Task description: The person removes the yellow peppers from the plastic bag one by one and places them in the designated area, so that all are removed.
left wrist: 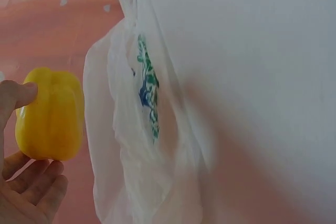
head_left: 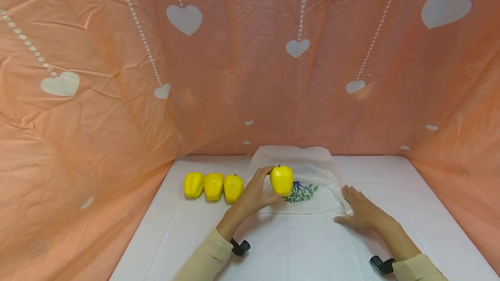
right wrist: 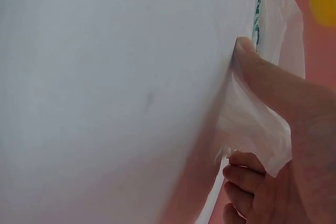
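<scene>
A glossy yellow bell pepper (head_left: 281, 181) is raised over a white plastic bag (head_left: 269, 153) in the head view. My left hand (head_left: 253, 194) grips it from the left between thumb and fingers. In the left wrist view the pepper (left wrist: 50, 114) shows its lobes, with the thumb high on its side and the fingertips under its base. The bag lies flat, printed with a green and blue tree. At the bag's right edge rests my right hand (head_left: 362, 210), thumb and fingers spread apart. The right wrist view shows loose bag film (right wrist: 257, 124) between that hand's thumb and fingers.
Three more yellow bell peppers (head_left: 214, 187) stand in a row on the white table (head_left: 289, 246), left of the bag. Behind the table hangs an orange sheet (head_left: 242, 86) with white hearts. A black wrist camera (head_left: 382, 265) sits by the right sleeve.
</scene>
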`<state>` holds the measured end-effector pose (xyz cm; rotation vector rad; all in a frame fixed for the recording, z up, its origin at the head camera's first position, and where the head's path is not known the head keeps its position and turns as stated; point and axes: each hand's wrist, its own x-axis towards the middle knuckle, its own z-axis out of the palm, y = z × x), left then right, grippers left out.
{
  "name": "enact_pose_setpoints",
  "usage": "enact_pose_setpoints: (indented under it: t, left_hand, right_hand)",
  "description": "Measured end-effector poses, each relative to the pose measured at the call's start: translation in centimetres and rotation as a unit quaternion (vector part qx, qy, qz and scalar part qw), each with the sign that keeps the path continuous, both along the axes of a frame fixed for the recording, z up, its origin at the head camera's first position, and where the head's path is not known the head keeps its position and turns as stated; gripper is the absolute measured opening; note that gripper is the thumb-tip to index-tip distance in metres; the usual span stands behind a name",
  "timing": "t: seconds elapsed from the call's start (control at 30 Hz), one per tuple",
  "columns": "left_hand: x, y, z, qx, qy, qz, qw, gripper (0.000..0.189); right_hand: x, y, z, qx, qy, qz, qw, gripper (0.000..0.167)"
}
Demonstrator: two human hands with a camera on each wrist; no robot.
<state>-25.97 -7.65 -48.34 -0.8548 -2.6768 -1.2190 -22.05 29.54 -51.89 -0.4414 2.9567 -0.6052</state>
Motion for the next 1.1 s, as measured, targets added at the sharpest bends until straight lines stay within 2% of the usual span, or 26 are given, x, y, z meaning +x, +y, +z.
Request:
enact_pose_setpoints:
  t: [0.6, 0.83, 1.1]
  left_hand:
    - [-0.1, -2.9, 0.3, -0.016, 0.011, 0.030, 0.9994, 0.089]
    - [-0.2, -3.9, 0.5, -0.006, 0.016, 0.048, 0.9987, 0.090]
    - [-0.3, -5.5, 0.8, 0.008, 0.034, 0.056, 0.9978, 0.089]
  right_hand:
    - [0.1, 0.0, 0.0, 0.000, -0.003, -0.005, 1.0000, 0.112]
    - [0.1, 0.3, -0.4, 0.005, 0.000, -0.001, 1.0000, 0.112]
    - [0.0, 0.1, -0.2, 0.000, -0.006, 0.001, 1.0000, 0.114]
